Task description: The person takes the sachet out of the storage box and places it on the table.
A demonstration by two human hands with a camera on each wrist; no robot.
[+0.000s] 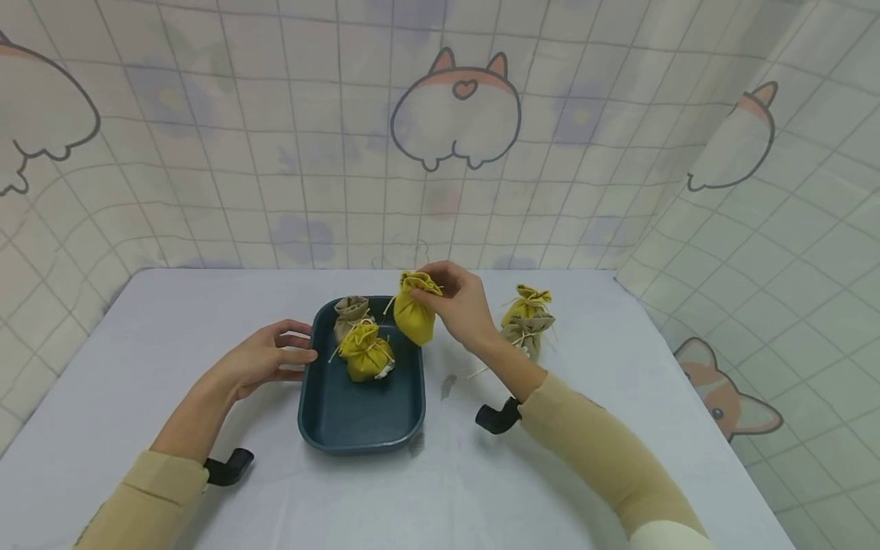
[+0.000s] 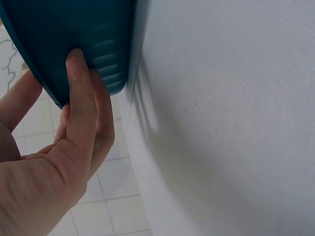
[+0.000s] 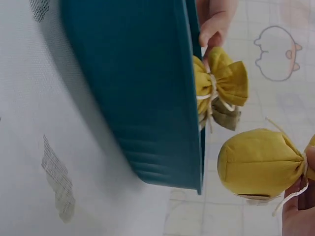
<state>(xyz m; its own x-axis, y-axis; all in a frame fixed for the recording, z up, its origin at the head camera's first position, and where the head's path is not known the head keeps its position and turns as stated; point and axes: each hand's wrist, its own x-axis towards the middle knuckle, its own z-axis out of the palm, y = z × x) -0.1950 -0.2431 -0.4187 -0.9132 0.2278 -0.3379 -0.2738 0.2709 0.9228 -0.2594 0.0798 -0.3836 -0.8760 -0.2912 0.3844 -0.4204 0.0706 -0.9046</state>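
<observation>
My right hand pinches the gathered neck of a yellow drawstring pouch, holding it over the right rim of a dark teal tray. The right wrist view shows this pouch tipped sideways, its string hanging loose. At the tray's left side, my left hand holds the rim; the left wrist view shows its fingers along the outer wall and the thumb at the edge. Inside the tray sit another yellow pouch and, behind it, a beige pouch.
To the right of the tray, a beige pouch stands in front of a yellow pouch on the white-covered table. A black wrist mount juts from the right sleeve, another from the left. Behind hangs a tile-patterned curtain.
</observation>
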